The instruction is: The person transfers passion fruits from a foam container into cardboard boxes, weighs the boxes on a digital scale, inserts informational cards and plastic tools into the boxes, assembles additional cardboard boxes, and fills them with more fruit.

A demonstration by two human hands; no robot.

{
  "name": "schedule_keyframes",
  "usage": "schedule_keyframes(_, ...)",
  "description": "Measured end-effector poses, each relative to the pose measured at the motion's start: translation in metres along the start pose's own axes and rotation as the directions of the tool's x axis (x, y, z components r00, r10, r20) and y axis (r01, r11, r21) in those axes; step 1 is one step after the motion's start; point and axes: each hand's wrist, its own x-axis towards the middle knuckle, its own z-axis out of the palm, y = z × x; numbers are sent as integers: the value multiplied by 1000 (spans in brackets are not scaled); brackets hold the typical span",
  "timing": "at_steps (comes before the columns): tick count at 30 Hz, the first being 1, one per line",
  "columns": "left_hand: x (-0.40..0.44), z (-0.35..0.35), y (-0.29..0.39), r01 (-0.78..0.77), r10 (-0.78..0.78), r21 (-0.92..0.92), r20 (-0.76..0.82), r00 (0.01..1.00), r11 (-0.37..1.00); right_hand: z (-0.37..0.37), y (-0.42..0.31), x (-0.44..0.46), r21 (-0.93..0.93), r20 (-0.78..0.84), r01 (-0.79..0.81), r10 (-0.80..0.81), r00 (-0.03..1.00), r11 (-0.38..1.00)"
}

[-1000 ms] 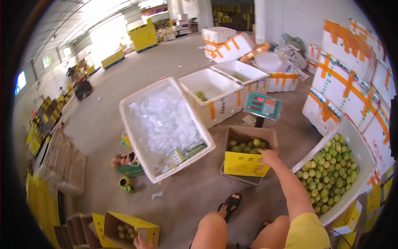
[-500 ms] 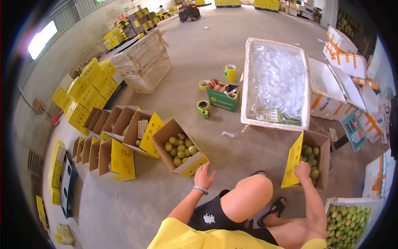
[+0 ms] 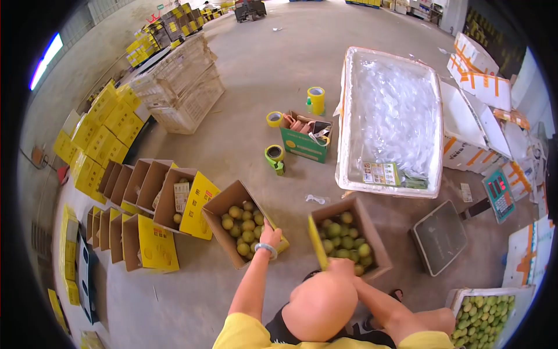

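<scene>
My left hand point(image 3: 271, 237) is closed over the near right edge of a yellow-and-brown cardboard box point(image 3: 220, 205) holding round green-yellow fruit point(image 3: 244, 228). To its right, my right hand point(image 3: 342, 269) grips the near edge of a second cardboard box point(image 3: 372, 232), with similar greener fruit point(image 3: 344, 237) inside. This box is tilted a little, and my knee partly covers the hand. Between the two boxes there is a narrow gap of floor. A flat weighing scale point(image 3: 440, 237) with a teal display point(image 3: 500, 195) stands right of the second box.
Open yellow cartons point(image 3: 157, 241) line up at the left. Ahead is a white foam box point(image 3: 343, 116) of clear plastic packaging, beside a green carton point(image 3: 303, 145) and tape rolls point(image 3: 274, 153). A crate of green fruit point(image 3: 483, 317) sits at the lower right.
My right hand has drawn the second box leftward off the scale, whose platform now shows. My left hand has moved up from beside the first box onto its edge.
</scene>
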Motion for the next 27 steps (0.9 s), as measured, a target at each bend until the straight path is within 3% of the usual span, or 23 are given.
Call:
schedule_keyframes(1, -10, -3, 1, -5, 5, -20, 40, 999, 1000, -4, -24, 21, 34, 14, 74, -74, 997, 997)
schedule_keyframes(3, -12, -7, -49, -252, 264, -111, 110, 958, 961, -2, -49, 61, -18, 35, 75, -74, 997, 997)
schedule_keyframes(5, -34, -16, -55, -265, 271, -53, 211, 939, 963, -22, -67, 105, 30, -56, 105, -103, 993, 994)
schedule_keyframes(7, -58, -20, -19, -141, 169, -122, 264, 949, 982, -13, -90, 144, 109, -107, 82, -70, 992, 991)
schedule_keyframes(8, -57, -20, -14, -221, 247, -170, 154, 957, 960, -9, -99, 160, 145, -54, 67, -60, 997, 987)
schedule_keyframes(10, -42, -20, 10, 103, -25, -572, 143, 989, 814, -13, -107, 171, 269, 114, 38, -71, 991, 962)
schedule_keyframes(11, -26, -14, 4, -32, 117, -711, 71, 991, 702, -17, -103, 171, 370, 232, 87, -182, 956, 925)
schedule_keyframes(12, -15, -3, 0, -283, 199, -580, -205, 958, 764, -22, -95, 174, 472, 287, 114, -275, 918, 874)
schedule_keyframes(13, -13, -15, 16, -119, 104, -596, -60, 993, 794, -33, -87, 176, 577, 326, 129, -372, 869, 807)
schedule_keyframes(14, -8, -24, 36, -130, 62, -417, -174, 983, 900, -54, -76, 168, 799, 232, 23, -343, 910, 601)
schedule_keyframes(15, 1, -21, 29, -122, 85, -267, -146, 986, 956, -74, -58, 165, 825, 36, 99, -227, 973, 557)
schedule_keyframes(16, 7, -17, 21, -109, 97, -110, -112, 989, 988, -88, -34, 166, 707, -127, 135, -63, 990, 694)
schedule_keyframes(18, 10, -14, 34, -13, 10, -39, -78, 997, 999, -63, 31, 169, 739, -312, 39, 290, 905, 673)
schedule_keyframes(20, 14, -10, 31, -12, 10, -20, -69, 998, 1000, -35, 80, 175, 520, -345, 9, 201, 917, 854)
schedule_keyframes(22, 11, -16, 37, -24, 21, -81, -47, 999, 996, -5, 104, 205, 474, -183, -89, 197, 963, 876)
schedule_keyframes(23, 12, -18, 37, -59, 55, -77, -48, 997, 995, 26, 120, 232, 480, -219, -19, 141, 965, 877)
schedule_keyframes(25, 14, -27, 43, 14, -13, -50, 19, 1000, 999, 58, 136, 300, 385, -332, 180, -46, 942, 905)
schedule_keyframes(26, 20, -25, 26, -70, 70, -62, -7, 998, 996, 80, 138, 327, 61, -332, 143, -115, 936, 988)
schedule_keyframes(27, 22, -30, 30, -126, 126, -39, 5, 992, 991, 64, 123, 341, -121, -173, 50, -71, 982, 991)
